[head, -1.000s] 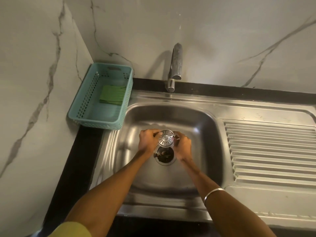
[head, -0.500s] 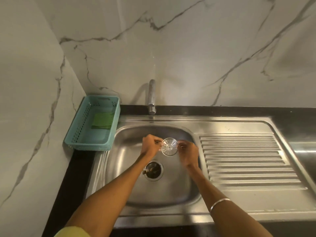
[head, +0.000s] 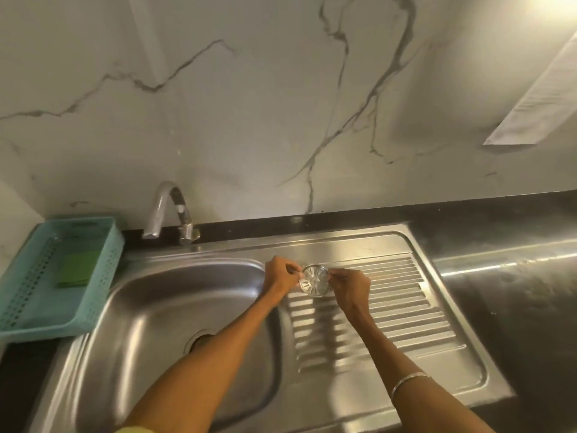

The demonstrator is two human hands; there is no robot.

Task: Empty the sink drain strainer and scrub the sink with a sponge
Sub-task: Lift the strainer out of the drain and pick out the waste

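Warm, dim light comes from the far right corner, glaring off the marble wall [head: 281, 104] there and streaking along the steel countertop [head: 499, 264]; forearm shadows cross the drainboard [head: 406, 307], edges bow with wide-angle distortion, everything slightly soft

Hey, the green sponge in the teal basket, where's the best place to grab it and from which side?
Probably from straight above: the green sponge lies flat on the floor of the teal basket, whose walls block a side approach. Pinch its two long edges with fingers and thumb.
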